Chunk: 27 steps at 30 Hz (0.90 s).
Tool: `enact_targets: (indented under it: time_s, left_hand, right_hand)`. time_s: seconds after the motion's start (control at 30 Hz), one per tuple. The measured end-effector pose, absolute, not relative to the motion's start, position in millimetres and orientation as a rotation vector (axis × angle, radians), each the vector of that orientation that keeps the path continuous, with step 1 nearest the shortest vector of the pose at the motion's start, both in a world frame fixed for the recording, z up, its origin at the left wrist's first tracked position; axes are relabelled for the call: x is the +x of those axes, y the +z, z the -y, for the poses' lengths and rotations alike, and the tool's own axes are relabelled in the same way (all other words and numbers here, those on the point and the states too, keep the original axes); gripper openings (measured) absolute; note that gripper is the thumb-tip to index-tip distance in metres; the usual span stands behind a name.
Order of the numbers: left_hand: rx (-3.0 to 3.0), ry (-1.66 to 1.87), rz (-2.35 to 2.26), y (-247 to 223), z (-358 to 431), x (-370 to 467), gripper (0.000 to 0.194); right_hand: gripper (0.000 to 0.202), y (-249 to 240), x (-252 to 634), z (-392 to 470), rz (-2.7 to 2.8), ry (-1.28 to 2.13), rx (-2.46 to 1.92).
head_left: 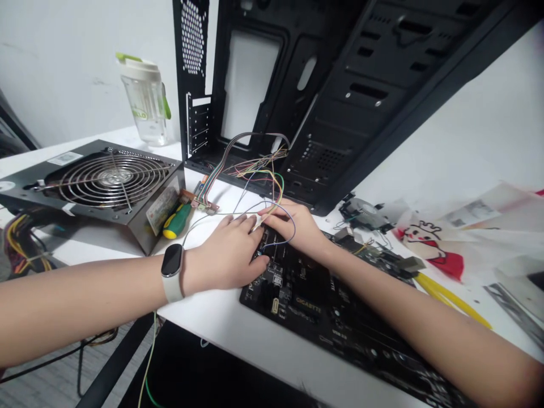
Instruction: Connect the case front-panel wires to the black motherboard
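My left hand [232,255] lies palm down at the near left corner of a black motherboard [308,306], its fingers spread. Close beside its fingertips, my right hand [297,226] is over the board's far edge, with thumb and fingers pinched together at thin coloured wires [276,192]. What exactly sits between those fingertips is too small to tell. The wires run back into an open black computer case [323,102] behind the hands. A blue wire loops down to the board near my left thumb. A small front-panel circuit board [204,205] hangs on a ribbon of wires.
At the left stands a power supply with a round fan grille [114,175], a green and yellow screwdriver [177,220] beside it. A clear bottle [147,107] is behind. A CPU cooler [365,212], yellow cable [450,297] and plastic bag [433,243] lie right.
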<state>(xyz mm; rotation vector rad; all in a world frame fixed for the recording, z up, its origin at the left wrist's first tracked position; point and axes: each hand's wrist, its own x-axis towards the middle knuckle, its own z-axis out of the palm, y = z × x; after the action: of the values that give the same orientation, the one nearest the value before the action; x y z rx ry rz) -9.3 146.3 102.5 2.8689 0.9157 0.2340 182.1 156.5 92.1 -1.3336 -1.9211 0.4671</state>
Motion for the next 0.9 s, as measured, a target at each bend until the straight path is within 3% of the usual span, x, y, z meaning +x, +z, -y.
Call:
enact_targets:
  time_s: [0.17, 0.4, 0.7, 0.9]
  left_hand:
    - [2.816, 0.267, -0.947, 105.8, -146.9, -8.9, 0.043]
    - [2.771, 0.337, -0.886, 104.3, -150.4, -7.2, 0.05]
    - [2.797, 0.304, -0.869, 107.2, -149.9, -7.9, 0.047]
    - [2.801, 0.273, -0.849, 104.8, -151.1, -7.2, 0.051]
  right_hand:
    - [0.023, 108.7, 184.0, -153.6, 2.022, 0.494, -1.387]
    - [0.016, 140.4, 201.6, -146.7, 2.098, 0.488, -1.527]
    - [0.007, 115.5, 186.2, -148.3, 2.07, 0.27, -1.577]
    - [0.014, 103.5, 176.8, -157.3, 2.002, 0.239, -1.475]
